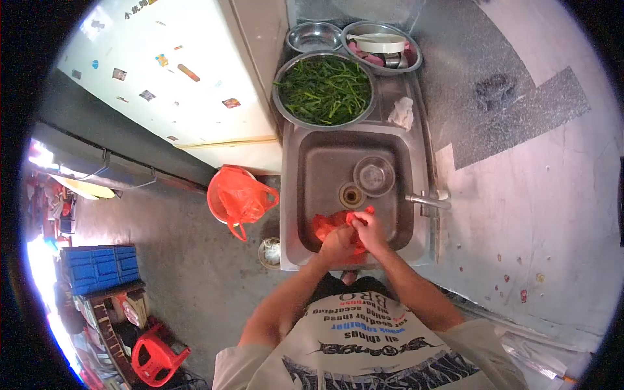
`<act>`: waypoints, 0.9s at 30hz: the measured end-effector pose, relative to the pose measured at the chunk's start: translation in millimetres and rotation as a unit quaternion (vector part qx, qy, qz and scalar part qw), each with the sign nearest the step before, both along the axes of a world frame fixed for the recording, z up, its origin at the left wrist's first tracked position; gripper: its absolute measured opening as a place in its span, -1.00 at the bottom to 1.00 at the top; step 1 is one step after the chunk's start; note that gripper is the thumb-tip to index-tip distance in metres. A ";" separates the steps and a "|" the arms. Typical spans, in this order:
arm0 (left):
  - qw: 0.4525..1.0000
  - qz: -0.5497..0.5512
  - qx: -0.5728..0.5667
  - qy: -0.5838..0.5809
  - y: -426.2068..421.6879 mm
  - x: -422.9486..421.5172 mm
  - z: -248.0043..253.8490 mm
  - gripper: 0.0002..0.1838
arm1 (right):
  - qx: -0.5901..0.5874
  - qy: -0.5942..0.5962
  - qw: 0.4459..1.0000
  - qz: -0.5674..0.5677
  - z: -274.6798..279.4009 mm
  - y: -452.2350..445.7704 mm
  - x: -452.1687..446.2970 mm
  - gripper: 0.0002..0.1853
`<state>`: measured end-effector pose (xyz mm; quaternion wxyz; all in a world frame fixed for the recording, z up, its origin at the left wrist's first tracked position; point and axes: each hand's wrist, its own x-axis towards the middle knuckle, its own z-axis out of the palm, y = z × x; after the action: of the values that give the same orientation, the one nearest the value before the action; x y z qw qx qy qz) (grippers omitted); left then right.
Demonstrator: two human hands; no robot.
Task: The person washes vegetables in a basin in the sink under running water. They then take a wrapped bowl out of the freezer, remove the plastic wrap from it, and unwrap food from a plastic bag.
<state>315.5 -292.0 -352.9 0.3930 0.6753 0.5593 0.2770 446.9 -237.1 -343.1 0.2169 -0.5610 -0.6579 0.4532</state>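
Observation:
Over the near part of the steel sink (pixel 312 156), both of my hands are closed on a thin red plastic bag (pixel 323 224). My left hand (pixel 338 244) grips it from the left, its fingers partly hidden. My right hand (pixel 370 233) is wrapped around a bunched part of the bag, and a bit of red sticks out above the knuckles. Whether the bag holds anything, I cannot tell. Beyond the hands, a small round bowl (pixel 374 176) sits in the basin beside the drain (pixel 351 195).
A metal basin of leafy greens (pixel 325 89), an empty-looking steel bowl (pixel 313 37) and a basin with dishes (pixel 382 44) stand behind the sink. The faucet (pixel 429 201) is at right. A bin lined with a red bag (pixel 242 198) stands on the floor, left.

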 end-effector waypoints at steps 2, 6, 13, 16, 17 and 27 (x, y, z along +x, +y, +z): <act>0.993 0.052 -0.066 0.084 0.8 0.9 14.8 -0.77 | -0.008 -0.010 0.999 -0.030 16.2 3.5 -12.4 -0.71; 0.992 0.093 -0.042 0.080 0.4 -2.4 33.1 -0.78 | 0.053 -0.074 0.993 -0.078 15.1 9.7 -19.0 -0.78; 0.973 0.230 0.004 0.011 11.3 -18.3 13.1 -0.83 | 0.087 -0.120 0.985 0.090 -14.7 15.3 -3.0 -0.80; 0.978 0.188 0.084 0.031 15.3 -25.0 5.7 -0.82 | -0.133 -0.089 0.983 0.086 -13.9 21.3 -2.9 -0.69; 0.978 0.148 0.148 0.023 16.6 -26.0 4.9 -0.81 | -0.250 0.064 0.966 -0.002 -13.9 22.1 -3.6 -0.68; 0.980 0.181 0.085 0.010 9.7 -15.5 26.5 -0.75 | -0.113 0.126 0.985 -0.023 -21.1 18.7 -5.9 -0.78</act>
<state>300.0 -282.2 -326.4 0.2723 0.5961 0.6507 0.3836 441.0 -218.4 -364.2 0.2441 -0.5354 -0.5565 0.5866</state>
